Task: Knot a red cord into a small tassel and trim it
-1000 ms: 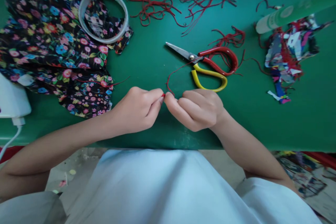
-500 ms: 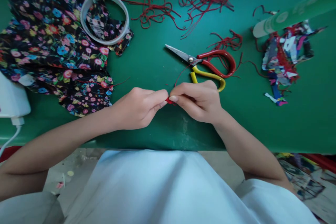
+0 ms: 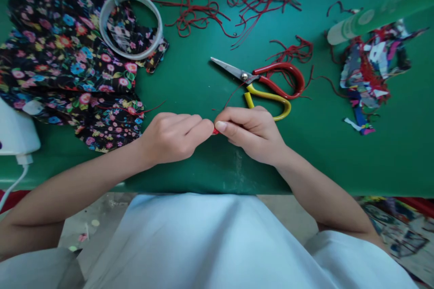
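Note:
A small red piece (image 3: 215,131), mostly hidden by fingertips, is pinched between my two hands above the green table; its exact kind does not show. My left hand (image 3: 179,136) is closed, knuckles up, with its fingertips at the left of the piece. From the right, my right hand (image 3: 249,133) pinches it between thumb and forefinger. A thin red cord (image 3: 233,95) rises from the right fingers toward the scissors (image 3: 249,79), which have one red and one yellow handle and lie just beyond that hand.
Black floral fabric (image 3: 68,54) lies at left under a roll of tape (image 3: 102,20). Tangled red cords (image 3: 190,9) are spread along the back. At right, a green tube (image 3: 379,13) lies by colourful fabric scraps (image 3: 364,76). A white device (image 3: 16,126) with a cable sits at the left edge.
Both hands have shifted slightly left. My left hand has rolled over so more of its knuckles show, and less of the red piece is visible. The view has moved slightly.

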Demonstrator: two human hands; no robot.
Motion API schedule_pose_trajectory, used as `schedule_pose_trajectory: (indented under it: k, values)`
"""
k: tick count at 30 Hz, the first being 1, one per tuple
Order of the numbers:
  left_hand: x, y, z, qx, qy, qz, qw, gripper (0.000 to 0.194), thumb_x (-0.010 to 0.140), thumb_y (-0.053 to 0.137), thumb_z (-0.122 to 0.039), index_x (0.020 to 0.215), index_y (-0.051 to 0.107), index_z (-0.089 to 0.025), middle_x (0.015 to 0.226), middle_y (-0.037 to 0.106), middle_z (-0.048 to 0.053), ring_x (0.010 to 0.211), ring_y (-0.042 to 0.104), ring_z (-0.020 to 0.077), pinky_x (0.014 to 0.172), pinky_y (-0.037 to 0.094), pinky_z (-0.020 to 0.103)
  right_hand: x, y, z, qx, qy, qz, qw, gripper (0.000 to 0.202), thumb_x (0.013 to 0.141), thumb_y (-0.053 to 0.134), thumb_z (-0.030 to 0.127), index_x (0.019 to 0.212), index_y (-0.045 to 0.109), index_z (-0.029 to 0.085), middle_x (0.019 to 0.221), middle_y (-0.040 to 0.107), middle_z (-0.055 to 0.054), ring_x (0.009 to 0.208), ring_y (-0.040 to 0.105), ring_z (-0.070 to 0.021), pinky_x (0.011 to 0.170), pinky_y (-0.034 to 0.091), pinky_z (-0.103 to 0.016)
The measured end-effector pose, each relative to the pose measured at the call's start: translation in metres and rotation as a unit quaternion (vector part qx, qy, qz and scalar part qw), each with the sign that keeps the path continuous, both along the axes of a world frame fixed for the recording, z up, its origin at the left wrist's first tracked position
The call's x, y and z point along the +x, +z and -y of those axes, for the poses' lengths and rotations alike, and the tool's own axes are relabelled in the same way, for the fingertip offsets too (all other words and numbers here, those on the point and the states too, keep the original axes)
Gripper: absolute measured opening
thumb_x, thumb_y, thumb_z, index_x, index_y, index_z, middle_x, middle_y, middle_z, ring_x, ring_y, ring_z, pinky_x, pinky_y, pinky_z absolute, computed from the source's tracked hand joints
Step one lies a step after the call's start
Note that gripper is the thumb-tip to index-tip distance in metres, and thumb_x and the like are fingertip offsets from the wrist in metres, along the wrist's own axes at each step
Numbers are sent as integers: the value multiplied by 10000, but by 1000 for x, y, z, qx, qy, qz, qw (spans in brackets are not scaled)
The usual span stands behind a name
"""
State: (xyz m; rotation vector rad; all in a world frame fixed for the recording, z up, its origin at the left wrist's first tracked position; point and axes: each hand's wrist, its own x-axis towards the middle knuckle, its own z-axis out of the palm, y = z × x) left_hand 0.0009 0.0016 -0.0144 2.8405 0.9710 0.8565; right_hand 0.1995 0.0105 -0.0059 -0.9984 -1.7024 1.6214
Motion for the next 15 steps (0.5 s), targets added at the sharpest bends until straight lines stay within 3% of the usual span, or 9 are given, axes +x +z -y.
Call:
schedule_pose_trajectory:
  k: [4, 8, 15]
  values:
    - [1, 3, -1, 57, 23, -51, 997, 294, 953, 453, -110, 677, 462, -210, 494, 391, -57, 432, 420, 118, 428, 277, 286, -3, 0, 4, -44, -21, 2, 999, 275, 960, 552, 342, 779, 613, 145, 608, 458, 29, 567, 393, -70, 528, 325, -211]
    - [2, 2, 1, 65, 32, -75, 995, 289, 956, 457, -106, 685, 468, -207, 491, 395, -59, 428, 422, 120, 433, 272, 288, -6, 0, 8, -69, -32, 2, 997, 227, 964, 527, 285, 808, 617, 147, 601, 430, 39, 563, 400, -69, 534, 336, -207]
    - [3, 4, 11, -149, 36, -31, 988, 246, 1012, 411, -265, 808, 512, -172, 620, 574, -7, 544, 571, 132, 496, 358, 280, -9, -1, 11, -24, -73, 35, 996, 327, 964, 534, 400, 730, 531, 170, 596, 416, 42, 556, 374, -69, 512, 308, -206]
